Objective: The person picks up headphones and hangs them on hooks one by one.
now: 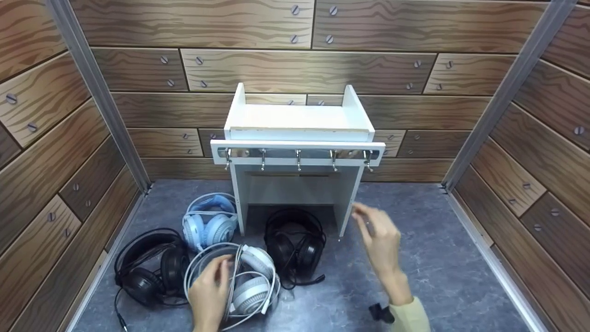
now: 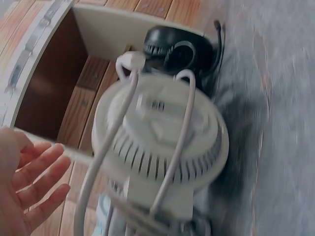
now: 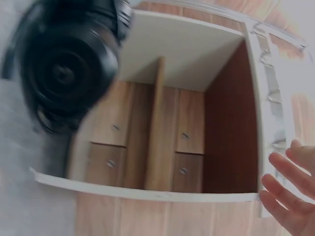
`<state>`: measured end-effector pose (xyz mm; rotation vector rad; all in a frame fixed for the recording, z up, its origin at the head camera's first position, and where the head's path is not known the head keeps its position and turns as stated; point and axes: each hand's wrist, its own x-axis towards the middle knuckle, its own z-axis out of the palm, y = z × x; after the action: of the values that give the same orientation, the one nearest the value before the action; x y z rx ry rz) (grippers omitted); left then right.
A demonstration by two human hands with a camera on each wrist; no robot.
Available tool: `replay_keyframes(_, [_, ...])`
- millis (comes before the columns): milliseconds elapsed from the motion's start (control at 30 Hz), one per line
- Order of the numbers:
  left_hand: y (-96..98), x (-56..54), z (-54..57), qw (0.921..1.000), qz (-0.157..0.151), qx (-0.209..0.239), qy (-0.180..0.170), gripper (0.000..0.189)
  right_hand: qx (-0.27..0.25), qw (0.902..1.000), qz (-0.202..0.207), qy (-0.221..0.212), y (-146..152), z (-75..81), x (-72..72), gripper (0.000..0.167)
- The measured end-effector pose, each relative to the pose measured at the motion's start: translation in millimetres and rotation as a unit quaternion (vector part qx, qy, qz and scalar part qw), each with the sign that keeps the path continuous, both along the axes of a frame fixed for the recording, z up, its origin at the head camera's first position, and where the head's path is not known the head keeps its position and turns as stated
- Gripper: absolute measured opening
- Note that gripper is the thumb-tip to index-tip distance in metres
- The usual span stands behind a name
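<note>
In the head view my left hand (image 1: 208,293) hovers over the left part of a white headset (image 1: 251,295) wound with its pale cable. The left wrist view shows the fingers loosely extended beside the white earcup (image 2: 162,132), holding nothing. My right hand (image 1: 381,240) is beside the right side panel of a white rack (image 1: 298,133). Its fingers are relaxed and nothing lies between them in the right wrist view. Between the rack's side panels, on the floor, is a black headset (image 1: 295,246) with a boom microphone. Metal hooks (image 1: 298,160) line the rack's front rail.
A light-blue headset (image 1: 212,226) stands by the rack's left panel. Another black headset (image 1: 152,269) lies farther left, its cable trailing forward. Wood-patterned walls (image 1: 304,69) enclose the grey floor (image 1: 461,276). A small black item (image 1: 381,313) is by the right sleeve.
</note>
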<state>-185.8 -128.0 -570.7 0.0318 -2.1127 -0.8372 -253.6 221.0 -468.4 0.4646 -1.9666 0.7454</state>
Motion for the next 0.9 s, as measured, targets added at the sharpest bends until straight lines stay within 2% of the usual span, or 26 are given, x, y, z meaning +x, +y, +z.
replay_keyframes(233, [-30.7, 12.3, -3.7, 0.9968, 0.07, 0.034, -0.016, 0.016, -0.001, 0.9998, -0.014, 0.017, 5.1, 37.7, -17.2, 0.03])
replay_keyframes(367, [-40.0, 18.5, -8.6, 0.992, 0.099, 0.06, -0.05, 0.02, 0.022, 0.9993, -0.024, 0.018, 5.9, 56.7, -32.8, 0.034])
replay_keyframes(500, [-43.2, 24.6, -18.3, 0.9849, 0.125, 0.086, -0.085, 0.03, 0.049, 0.9979, -0.037, 0.02, 4.8, 73.3, -52.3, 0.038])
replay_keyframes(700, [-44.9, 31.8, -31.7, 0.9754, 0.156, 0.097, -0.121, 0.037, 0.102, 0.9936, -0.048, 0.012, -0.5, 89.2, -79.4, 0.047])
replay_keyframes(900, [-46.7, 36.8, -37.9, 0.9579, 0.166, 0.114, -0.205, 0.039, 0.139, 0.9887, -0.055, 0.0, -8.9, 102.9, -96.7, 0.052])
